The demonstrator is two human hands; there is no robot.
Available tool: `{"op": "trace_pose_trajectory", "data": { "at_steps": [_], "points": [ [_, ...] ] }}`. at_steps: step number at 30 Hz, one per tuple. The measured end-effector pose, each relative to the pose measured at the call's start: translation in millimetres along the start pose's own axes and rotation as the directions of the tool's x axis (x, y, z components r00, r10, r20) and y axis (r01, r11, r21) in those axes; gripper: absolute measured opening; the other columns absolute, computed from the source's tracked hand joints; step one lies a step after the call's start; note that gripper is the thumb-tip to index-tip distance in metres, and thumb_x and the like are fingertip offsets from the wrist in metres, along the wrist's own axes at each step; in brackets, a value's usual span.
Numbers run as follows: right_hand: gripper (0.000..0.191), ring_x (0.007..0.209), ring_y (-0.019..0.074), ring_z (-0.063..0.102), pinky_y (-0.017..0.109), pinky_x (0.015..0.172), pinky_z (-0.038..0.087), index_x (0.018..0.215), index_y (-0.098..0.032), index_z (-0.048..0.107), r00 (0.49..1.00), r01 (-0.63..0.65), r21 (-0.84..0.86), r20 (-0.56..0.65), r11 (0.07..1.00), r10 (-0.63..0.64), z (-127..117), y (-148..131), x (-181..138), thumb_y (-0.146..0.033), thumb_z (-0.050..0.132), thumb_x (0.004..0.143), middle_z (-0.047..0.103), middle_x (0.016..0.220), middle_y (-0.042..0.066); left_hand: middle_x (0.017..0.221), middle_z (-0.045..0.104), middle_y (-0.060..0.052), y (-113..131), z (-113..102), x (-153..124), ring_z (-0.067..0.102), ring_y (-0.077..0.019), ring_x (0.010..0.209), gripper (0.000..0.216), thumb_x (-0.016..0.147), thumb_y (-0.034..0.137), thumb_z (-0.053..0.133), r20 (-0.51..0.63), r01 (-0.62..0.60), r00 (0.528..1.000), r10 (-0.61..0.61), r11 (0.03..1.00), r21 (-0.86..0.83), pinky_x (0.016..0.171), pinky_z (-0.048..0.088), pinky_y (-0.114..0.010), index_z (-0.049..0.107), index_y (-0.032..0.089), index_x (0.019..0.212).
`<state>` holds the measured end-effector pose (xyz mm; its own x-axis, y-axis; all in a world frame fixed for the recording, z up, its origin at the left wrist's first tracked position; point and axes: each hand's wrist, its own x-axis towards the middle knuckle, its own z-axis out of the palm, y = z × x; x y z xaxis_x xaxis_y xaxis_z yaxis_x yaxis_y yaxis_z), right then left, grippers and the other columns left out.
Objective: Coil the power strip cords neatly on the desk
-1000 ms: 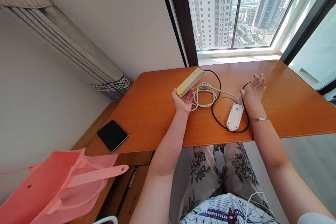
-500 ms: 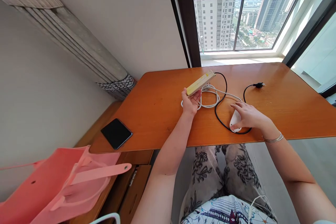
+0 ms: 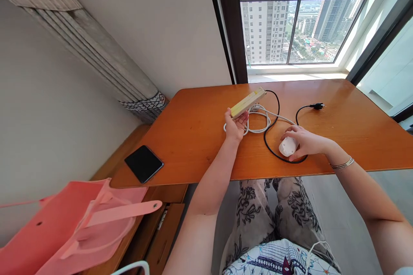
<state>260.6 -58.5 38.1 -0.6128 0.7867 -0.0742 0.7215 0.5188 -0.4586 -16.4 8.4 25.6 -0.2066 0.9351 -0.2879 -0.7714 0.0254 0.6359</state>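
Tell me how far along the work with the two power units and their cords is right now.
Done: nothing looks wound up or put away. In hand: the left hand holds the long cream and yellow power strip above the orange wooden table; the right hand grips the small white adapter box. Left: the white cord lies loosely looped, the black cable sprawls, and its black plug lies unconnected.
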Motion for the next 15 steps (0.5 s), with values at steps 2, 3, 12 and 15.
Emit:
{"op": "trace_pose_trajectory", "data": {
  "at_steps": [2, 3, 12, 15],
  "points": [
    [0.074, 0.128, 0.0342, 0.054, 0.052, 0.111, 0.046, 0.130, -0.027, 0.066, 0.992, 0.016, 0.077, -0.130, 0.997, -0.006, -3.9, -4.5, 5.0, -0.060, 0.085, 0.067, 0.054, 0.133, 0.013, 0.073, 0.075, -0.008, 1.0, 0.9, -1.2, 0.077, -0.0176, 0.077, 0.047, 0.101, 0.052, 0.043, 0.009, 0.005, 1.000, -0.005, 1.000, 0.001, 0.081, 0.059, -0.027, 0.071, 0.015, 0.096],
    [0.074, 0.130, 0.0344, 0.052, 0.052, 0.113, 0.044, 0.132, -0.027, 0.065, 0.978, 0.043, 0.082, -0.206, 0.996, -0.025, -3.9, -8.4, 8.5, -0.059, 0.085, 0.068, 0.052, 0.134, 0.013, 0.074, 0.075, -0.008, 1.9, 1.2, -1.7, 0.076, -0.0170, 0.075, 0.048, 0.101, 0.052, 0.043, 0.015, 0.007, 1.000, -0.007, 1.000, 0.000, 0.081, 0.059, -0.027, 0.071, 0.014, 0.096],
    [0.075, 0.147, 0.0505, 0.031, 0.070, 0.118, 0.026, 0.131, -0.022, 0.068, 0.911, 0.366, -0.206, -0.122, 0.908, -0.395, 51.1, -77.0, 58.2, -0.050, 0.087, 0.064, 0.056, 0.136, 0.018, 0.078, 0.077, -0.009, 15.8, -1.6, -1.0, 0.074, -0.0150, 0.070, 0.047, 0.101, 0.051, 0.044, 0.088, -0.015, 0.996, 0.013, 1.000, 0.017, 0.077, 0.058, -0.025, 0.072, 0.013, 0.101],
    [0.070, 0.149, 0.0481, 0.032, 0.067, 0.119, 0.028, 0.134, -0.018, 0.066, 0.889, 0.437, -0.203, -0.052, 0.876, -0.455, 68.2, -82.2, 78.1, -0.041, 0.083, 0.071, 0.055, 0.142, 0.020, 0.077, 0.077, -0.010, 18.1, -1.3, -1.0, 0.073, -0.0145, 0.067, 0.048, 0.101, 0.051, 0.043, 0.097, 0.008, 0.995, -0.008, 1.000, 0.007, 0.075, 0.058, -0.025, 0.071, 0.012, 0.101]
  ]
}}
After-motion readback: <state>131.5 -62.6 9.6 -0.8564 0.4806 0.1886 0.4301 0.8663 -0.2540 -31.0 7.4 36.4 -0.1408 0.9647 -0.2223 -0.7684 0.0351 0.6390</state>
